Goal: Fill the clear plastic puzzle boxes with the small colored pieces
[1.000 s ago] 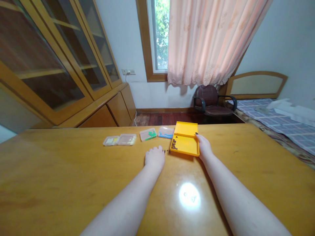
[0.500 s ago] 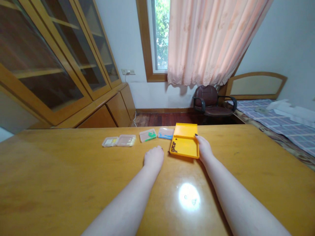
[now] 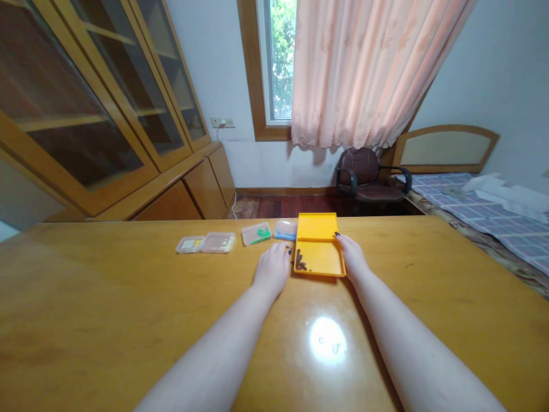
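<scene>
A yellow tray [image 3: 319, 232] lies on the wooden table [image 3: 128, 309], with a cluster of small dark pieces [image 3: 299, 262] in its left part. My left hand [image 3: 271, 268] rests on the table against the tray's left edge, fingers stretched toward it and holding nothing. On the other side, my right hand [image 3: 352, 257] grips the tray's right edge, fingers on the rim.
Several small clear plastic boxes sit left of the tray: one with blue bits [image 3: 285, 230], one with green bits [image 3: 256, 234], a double one with pale bits [image 3: 206, 244]. Beyond the table stand a glass-door cabinet [image 3: 94, 114], an armchair [image 3: 366, 177] and a bed [image 3: 493, 212].
The yellow tray has shifted left and straightened. My left hand has reached forward from a loose fist to the tray's left edge; the loose dark pieces beside it are out of sight.
</scene>
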`<state>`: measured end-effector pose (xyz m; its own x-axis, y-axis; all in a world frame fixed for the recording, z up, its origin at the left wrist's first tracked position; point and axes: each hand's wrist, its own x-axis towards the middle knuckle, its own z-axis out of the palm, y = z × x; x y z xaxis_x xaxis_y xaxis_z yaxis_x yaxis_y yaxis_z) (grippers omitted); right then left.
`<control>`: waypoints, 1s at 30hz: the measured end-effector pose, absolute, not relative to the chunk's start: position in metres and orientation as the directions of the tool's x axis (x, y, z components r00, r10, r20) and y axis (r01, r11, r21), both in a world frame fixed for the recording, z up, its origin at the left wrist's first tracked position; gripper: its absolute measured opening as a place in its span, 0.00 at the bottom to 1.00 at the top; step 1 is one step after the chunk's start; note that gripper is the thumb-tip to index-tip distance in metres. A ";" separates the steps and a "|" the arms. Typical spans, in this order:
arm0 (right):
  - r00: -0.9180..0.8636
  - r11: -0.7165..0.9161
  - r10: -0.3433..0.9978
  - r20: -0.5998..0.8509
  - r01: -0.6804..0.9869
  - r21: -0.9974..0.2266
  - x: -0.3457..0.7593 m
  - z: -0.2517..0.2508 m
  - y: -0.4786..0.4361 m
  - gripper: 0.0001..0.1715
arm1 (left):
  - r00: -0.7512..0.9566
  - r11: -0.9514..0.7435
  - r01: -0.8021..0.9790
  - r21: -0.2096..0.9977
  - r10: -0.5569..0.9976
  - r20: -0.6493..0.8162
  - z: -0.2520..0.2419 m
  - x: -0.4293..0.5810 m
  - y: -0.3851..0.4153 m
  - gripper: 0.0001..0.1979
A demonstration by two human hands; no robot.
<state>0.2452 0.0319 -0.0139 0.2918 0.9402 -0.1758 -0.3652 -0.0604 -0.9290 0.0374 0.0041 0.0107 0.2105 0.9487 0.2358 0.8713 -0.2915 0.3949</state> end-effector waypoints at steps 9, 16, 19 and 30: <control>0.316 0.013 0.941 -0.118 -0.383 -0.924 0.256 -0.028 0.044 0.17 | 0.302 -0.322 0.898 0.299 0.947 0.111 0.000 0.035 0.009 0.06; 0.353 0.010 0.925 -0.142 -0.395 -0.919 0.253 -0.027 0.042 0.14 | 0.275 -0.298 0.907 0.296 0.954 0.120 -0.004 0.034 0.012 0.05; 0.363 0.003 0.921 -0.143 -0.373 -0.928 0.250 -0.023 0.039 0.12 | 0.187 -0.280 0.873 0.399 0.949 0.256 0.001 0.032 0.012 0.07; 0.337 0.004 0.928 -0.158 -0.434 -0.901 0.252 -0.026 0.041 0.13 | 0.244 -0.406 0.747 0.527 0.904 0.351 -0.001 0.033 0.011 0.16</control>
